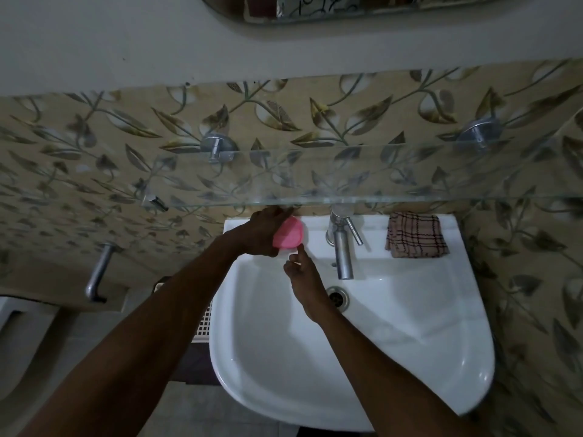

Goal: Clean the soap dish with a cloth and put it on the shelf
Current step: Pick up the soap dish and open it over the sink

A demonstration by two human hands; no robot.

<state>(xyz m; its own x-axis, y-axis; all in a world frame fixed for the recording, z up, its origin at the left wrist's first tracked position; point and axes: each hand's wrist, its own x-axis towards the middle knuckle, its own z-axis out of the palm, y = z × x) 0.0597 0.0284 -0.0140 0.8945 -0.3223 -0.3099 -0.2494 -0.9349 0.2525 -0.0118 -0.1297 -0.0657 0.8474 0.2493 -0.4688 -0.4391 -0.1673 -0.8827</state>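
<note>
My left hand (pixel 263 230) grips a pink soap dish (pixel 288 233) at the back left corner of the white sink (pixel 410 326), just under the glass shelf (pixel 362 175). My right hand (pixel 303 274) is right below the dish, index finger raised and touching its lower edge beside a small white piece; it holds nothing that I can see. A folded checked cloth (pixel 416 234) lies on the sink's back rim at the right, apart from both hands.
A chrome tap (pixel 342 244) stands at the middle of the sink's back rim, with the drain (pixel 337 296) in front of it. The shelf hangs on chrome brackets (pixel 217 148). A mirror (pixel 331 7) is above. A wall spout (pixel 97 274) and a toilet (pixel 22 339) are at left.
</note>
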